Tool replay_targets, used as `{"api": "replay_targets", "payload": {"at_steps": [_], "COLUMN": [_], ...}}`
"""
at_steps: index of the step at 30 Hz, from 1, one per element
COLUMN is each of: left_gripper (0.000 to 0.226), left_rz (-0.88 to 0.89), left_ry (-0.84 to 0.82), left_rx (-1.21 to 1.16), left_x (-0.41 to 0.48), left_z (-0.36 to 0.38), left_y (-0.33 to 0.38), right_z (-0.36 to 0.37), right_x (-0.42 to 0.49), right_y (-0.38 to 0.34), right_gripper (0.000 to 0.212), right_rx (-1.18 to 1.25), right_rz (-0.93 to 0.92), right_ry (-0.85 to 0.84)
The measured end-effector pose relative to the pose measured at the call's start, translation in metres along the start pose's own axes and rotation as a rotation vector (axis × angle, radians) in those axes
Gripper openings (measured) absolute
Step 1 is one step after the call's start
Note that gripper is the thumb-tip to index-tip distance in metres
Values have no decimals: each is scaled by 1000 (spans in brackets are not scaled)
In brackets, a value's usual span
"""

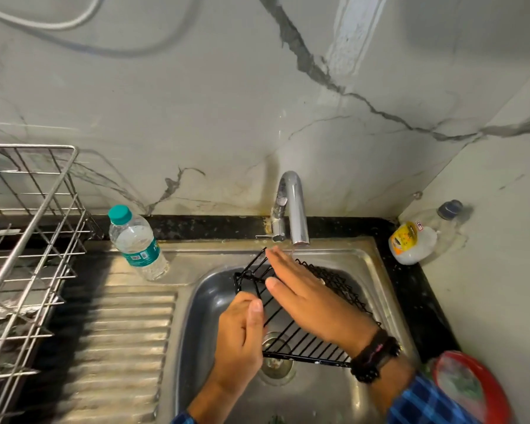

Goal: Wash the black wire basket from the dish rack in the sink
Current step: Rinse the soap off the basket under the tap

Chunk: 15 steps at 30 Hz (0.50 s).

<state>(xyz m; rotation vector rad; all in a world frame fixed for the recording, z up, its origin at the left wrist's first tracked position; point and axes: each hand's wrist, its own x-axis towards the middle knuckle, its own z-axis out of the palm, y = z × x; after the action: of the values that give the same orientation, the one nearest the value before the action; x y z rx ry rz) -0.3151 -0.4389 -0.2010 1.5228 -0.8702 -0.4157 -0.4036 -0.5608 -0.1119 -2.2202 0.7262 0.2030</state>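
Black wire basket point(291, 332) is being held in the sink point(202, 316), under the tap point(294, 206). L hand point(242, 332) is gripping its left edge. R hand point(312, 298) is lying flat on it, fingers straight. Washing looks part done, w/ more scrubbing & rinsing left.

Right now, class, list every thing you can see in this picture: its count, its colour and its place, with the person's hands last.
black wire basket: one, black, held tilted over the sink
sink: one, steel, centre
tap: one, chrome, behind the sink
water bottle: one, clear with teal cap, sink's left rim
dish rack: one, silver wire, far left
lying bottle: one, clear with yellow label, back right corner
red bowl: one, red, lower right
wristband: one, black, right wrist
left hand: grips the basket's left edge
right hand: flat on the basket, fingers straight
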Motion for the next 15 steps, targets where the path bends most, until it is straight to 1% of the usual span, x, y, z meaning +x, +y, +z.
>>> {"api": "replay_targets", "payload": {"at_steps": [1,3,5,6,7,9,11,12,13,15], "left_gripper": [43,47,49,52,59,64,72,75,72,62], "left_rz": [-44,-130,-191,-218,-248,-305,-323,-313,-297,-222], "left_ry": [20,48,35,19,15,45,98,116,124,85], "left_rx": [-22,-90,-184,-226,-268,-346,-352,-344,-335,-294], "left_x": [0,-2,-8,-11,-12,-10,-3,0,4,12], "left_z": [-1,-2,-4,-4,-6,-11,-17,-19,-20,-22], "left_y": [-3,-7,-8,-8,-8,-9,-9,-8,-6,2], "right_z": [5,20,32,34,32,25,15,11,8,5], "right_x": [-9,-26,-37,-42,-47,-53,-53,-50,-45,-30], "right_y": [0,6,27,42,59,96,120,127,130,132], "right_gripper": [59,59,61,61,60,52,46,46,49,63], "right_rx": [-29,-181,-299,-291,-239,-78,87,202,352,653], "right_rz": [-47,-156,-190,-174,-134,8,183,263,334,454], "right_ry": [17,93,117,125,147,186,190,185,179,174]}}
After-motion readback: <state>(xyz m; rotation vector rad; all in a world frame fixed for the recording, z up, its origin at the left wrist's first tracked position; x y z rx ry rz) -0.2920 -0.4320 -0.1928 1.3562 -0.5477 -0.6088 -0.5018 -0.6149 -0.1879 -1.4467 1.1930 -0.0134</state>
